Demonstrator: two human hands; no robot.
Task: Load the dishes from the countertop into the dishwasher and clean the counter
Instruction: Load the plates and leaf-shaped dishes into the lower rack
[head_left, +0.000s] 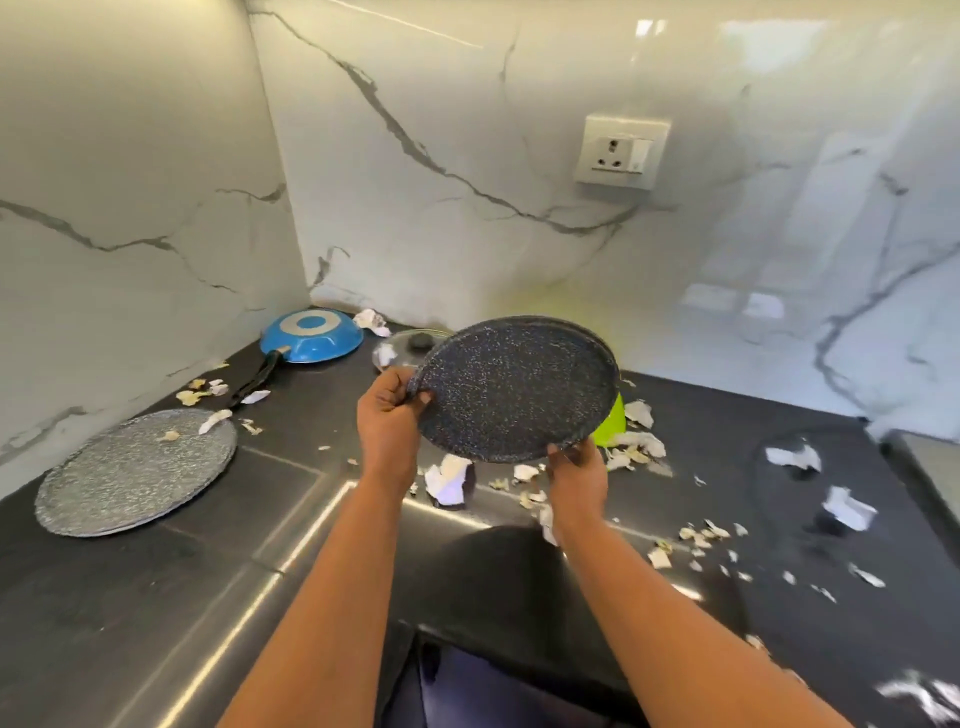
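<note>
I hold the dark speckled plate (514, 389) up in the air over the black countertop (156, 571), clear of its surface. It is round, so it has no long axis; it is tilted, its speckled face turned toward me and upward, its far rim higher than the near one. My left hand (389, 426) pinches the left rim, thumb on the face and fingers curled behind. My right hand (579, 475) grips the lower near rim, fingers wrapped under the edge. Just behind the plate's lower right edge a green item (610, 423) shows; I cannot tell what it is. Behind the plate's upper left lies a glass lid (410, 345) with a dark knob. Farther left, in the corner, a blue pan (311, 335) lies upside down, its black handle pointing toward me. Near the left edge a silver textured plate (135, 470) lies flat. Torn paper scraps and peelings (701, 535) are scattered over the counter. A wall socket (621, 150) sits on the marble backsplash.
</note>
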